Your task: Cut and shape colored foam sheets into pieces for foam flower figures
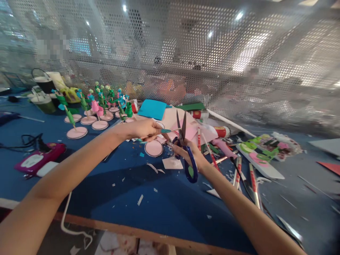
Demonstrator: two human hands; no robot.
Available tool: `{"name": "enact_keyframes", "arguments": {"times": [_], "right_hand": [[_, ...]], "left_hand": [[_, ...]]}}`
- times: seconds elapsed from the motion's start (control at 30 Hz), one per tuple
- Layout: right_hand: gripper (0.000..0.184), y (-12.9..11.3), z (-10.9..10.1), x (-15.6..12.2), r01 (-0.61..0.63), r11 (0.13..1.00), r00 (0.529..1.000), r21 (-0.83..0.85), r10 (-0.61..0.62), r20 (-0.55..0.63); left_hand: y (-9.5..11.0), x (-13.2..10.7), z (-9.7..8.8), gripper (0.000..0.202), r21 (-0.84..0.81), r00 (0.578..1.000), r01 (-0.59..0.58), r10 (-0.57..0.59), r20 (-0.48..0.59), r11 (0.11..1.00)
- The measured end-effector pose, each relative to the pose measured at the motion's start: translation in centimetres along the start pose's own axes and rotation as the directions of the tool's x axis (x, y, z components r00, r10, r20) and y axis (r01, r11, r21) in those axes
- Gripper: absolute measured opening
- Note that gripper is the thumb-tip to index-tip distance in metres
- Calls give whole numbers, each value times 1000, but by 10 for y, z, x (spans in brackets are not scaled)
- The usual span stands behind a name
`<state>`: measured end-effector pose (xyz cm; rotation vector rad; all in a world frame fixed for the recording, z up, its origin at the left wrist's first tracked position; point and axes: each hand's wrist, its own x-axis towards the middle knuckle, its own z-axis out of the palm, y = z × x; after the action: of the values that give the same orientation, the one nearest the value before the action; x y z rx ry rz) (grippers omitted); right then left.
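Note:
My left hand [148, 130] is closed around a thin stick [174, 130] with teal-green paper wrapped on it. The stick's pale bare end points right, by the scissor blades. My right hand [190, 153] grips scissors [191, 168] with dark blue handles; their blades stand apart and point up. Whether the blades touch the stick, I cannot tell. Below my hands lie a round pink disc [153, 149] with a dark rim and a pale paper piece [172, 163]. Several paper flowers on sticks [69, 115] stand upright on pink discs to the left.
Blue card [152, 109] and pink paper sheets [190, 131] are piled behind my hands. A pink glue gun [224, 148], red-and-white tubes [221, 131] and a white board with paper strips [265, 168] lie right. A magenta device [39, 159] sits left. A perforated metal screen [170, 53] stands behind.

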<state>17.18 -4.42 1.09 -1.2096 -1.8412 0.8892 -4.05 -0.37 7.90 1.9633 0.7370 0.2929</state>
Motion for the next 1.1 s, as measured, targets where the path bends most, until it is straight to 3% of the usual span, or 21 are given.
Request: {"name": "enact_keyframes", "arguments": {"times": [0.13,0.23,0.43,0.63,0.83,0.9,0.97,1.07,1.1], "right_hand": [[41,-7,0,-2,20,999,1000,-41,-20,-6],[45,-10,0,-2,82,994,996,-75,-84,-29],[46,-13,0,1,166,978,986,-129,-169,-9],[48,-5,7,5,-13,998,997,-59,8,-78],[52,-7,10,6,-8,995,998,-102,2,-65],[52,-9,10,6,-23,998,996,-66,18,-83],[52,-10,11,5,-42,999,995,-31,39,-96],[53,-10,12,6,-53,998,992,-22,50,-119],[52,-10,13,6,-52,998,991,-26,48,-127]], "left_hand": [[11,-5,7,30,171,993,67,-49,-106,983],[17,-7,10,26,290,987,67,-20,-163,955],[15,-8,8,26,365,985,67,-4,-171,928],[25,-12,8,28,364,951,163,-48,-305,917],[32,-17,3,33,458,953,204,-69,-294,865],[29,-17,4,34,510,957,165,-12,-290,844],[26,-15,8,36,605,932,131,111,-345,786],[22,-11,15,33,782,862,152,307,-404,604],[21,-10,17,32,827,856,168,337,-393,536]]}}
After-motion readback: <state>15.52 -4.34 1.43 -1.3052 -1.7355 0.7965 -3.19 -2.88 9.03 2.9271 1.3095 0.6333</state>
